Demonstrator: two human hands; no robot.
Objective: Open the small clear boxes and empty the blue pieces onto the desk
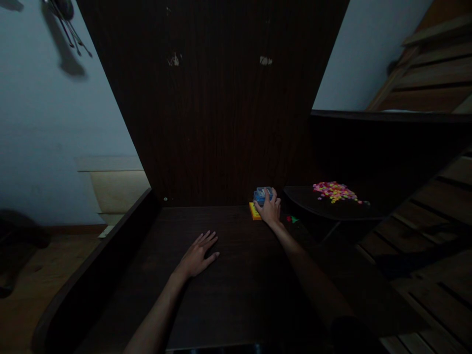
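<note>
My left hand point(198, 255) lies flat on the dark wooden desk point(224, 290), fingers spread and nothing in it. Toward the back of the desk, my right hand point(270, 210) reaches over a small see-through blue plastic box point(261, 193), its fingers closed around the top and sides. Directly in front of that box, partly covered by the right hand, is a yellow block-like item point(254, 212); whether the box rests on it I cannot tell. Small red and green pieces point(292, 219) lie just right of the right wrist.
A pile of pink, yellow and red small pieces point(336, 191) sits on a rounded side shelf point(313, 210) at the right. The tall dark back panel point(221, 123) rises behind the desk. A raised side board point(99, 265) borders the left. The light is dim.
</note>
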